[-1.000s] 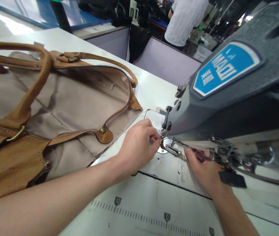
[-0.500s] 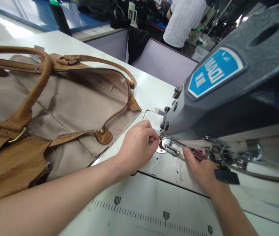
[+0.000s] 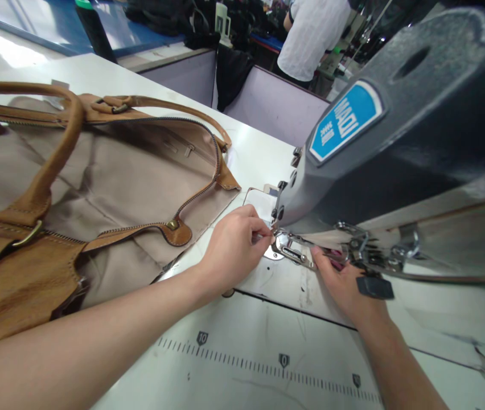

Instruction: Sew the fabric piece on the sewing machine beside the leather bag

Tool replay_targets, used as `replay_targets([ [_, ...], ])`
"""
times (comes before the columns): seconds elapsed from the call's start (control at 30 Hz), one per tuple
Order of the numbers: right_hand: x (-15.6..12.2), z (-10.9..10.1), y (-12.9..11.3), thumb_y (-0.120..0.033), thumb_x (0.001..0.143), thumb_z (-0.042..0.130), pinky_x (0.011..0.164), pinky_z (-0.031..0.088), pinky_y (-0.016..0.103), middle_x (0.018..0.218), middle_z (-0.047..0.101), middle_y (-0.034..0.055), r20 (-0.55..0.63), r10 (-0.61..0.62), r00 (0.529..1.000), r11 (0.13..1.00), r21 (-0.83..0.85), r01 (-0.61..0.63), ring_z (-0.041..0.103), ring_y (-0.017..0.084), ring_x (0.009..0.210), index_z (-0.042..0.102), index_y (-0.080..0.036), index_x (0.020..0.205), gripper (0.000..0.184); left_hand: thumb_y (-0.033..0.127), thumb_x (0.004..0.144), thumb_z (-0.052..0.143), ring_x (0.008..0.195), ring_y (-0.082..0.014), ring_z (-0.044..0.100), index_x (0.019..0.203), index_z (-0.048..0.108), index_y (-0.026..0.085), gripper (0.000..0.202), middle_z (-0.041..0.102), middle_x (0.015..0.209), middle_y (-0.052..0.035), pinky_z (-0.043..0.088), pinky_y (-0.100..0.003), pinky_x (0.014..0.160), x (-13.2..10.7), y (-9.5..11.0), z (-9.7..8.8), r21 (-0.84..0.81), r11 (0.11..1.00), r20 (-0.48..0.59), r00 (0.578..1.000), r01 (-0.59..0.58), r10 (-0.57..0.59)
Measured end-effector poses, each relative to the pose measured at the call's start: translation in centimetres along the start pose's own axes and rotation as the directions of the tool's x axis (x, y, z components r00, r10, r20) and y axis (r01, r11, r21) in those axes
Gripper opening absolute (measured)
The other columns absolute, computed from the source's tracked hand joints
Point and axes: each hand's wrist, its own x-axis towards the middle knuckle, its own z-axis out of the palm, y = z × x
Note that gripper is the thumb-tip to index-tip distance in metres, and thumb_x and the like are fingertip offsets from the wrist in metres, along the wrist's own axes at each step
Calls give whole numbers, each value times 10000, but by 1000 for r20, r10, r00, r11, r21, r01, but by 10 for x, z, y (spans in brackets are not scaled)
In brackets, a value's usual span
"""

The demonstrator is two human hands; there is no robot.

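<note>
Sewing machine (image 3: 353,162), open tan bag (image 3: 57,259) beside it, beige lining (image 3: 134,176) inside

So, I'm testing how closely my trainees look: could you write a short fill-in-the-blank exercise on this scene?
1. The hand nearer the brown bag is the person's ____ one.
2. The bag's top is ____, showing its beige lining.
3. The badge on the sewing machine has white lettering on a ____ background.
4. The leftmost numbered mark on the printed scale reads ____.

Missing words: left; open; blue; 10.
</note>
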Motion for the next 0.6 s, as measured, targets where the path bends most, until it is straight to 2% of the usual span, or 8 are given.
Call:
replay_targets([
  [0.07,-1,0,1,-473,832,548,702,481,372,855,683,106,4,12,1000,999,-42,-12,624,297,852,693,-191,965,344,65,748,637,688,-134,531,632,667,153,148,602,759,-24,385,-267,604,0,1,0,4,1000,-5,1000,-4,4],
  [0.17,-1,-1,1,-508,808,561,696,473,396,812,678,101,-51,67,996,990,-119,-73,620,304,805,697,-205,885,341,35,723,626,655,-121,523,622,659,148,154,582,723,-16,383,-250,584,-1,0,0,29,999,-35,999,-26,27],
  [0.27,-2,-5,1,-499,806,545,718,468,390,750,665,75,-88,111,990,991,-66,-117,619,283,784,702,-222,860,323,11,710,606,652,-114,510,604,636,139,169,561,703,-12,371,-243,583,-1,0,0,58,998,-61,997,-37,41],
  [0.33,-3,-6,2,-486,815,525,695,462,363,707,652,57,-94,107,990,994,-19,-110,614,255,735,701,-227,827,313,4,712,600,662,-109,500,603,626,135,172,553,710,-10,357,-243,588,0,1,0,62,997,-67,997,-34,38],
  [0.43,-5,-6,5,-506,815,524,643,441,334,695,646,48,-105,62,993,997,-40,-66,596,230,674,697,-218,802,337,4,710,606,662,-99,475,602,610,130,166,535,721,-4,345,-241,593,0,2,-1,43,999,-87,996,-17,20],
  [0.6,-6,-2,6,-593,826,493,667,443,342,770,674,59,-96,-10,995,996,-87,2,613,251,738,713,-215,890,442,36,757,552,669,-94,455,675,562,144,136,504,739,12,361,-235,614,2,-1,-6,-110,994,-265,963,18,-47],
])
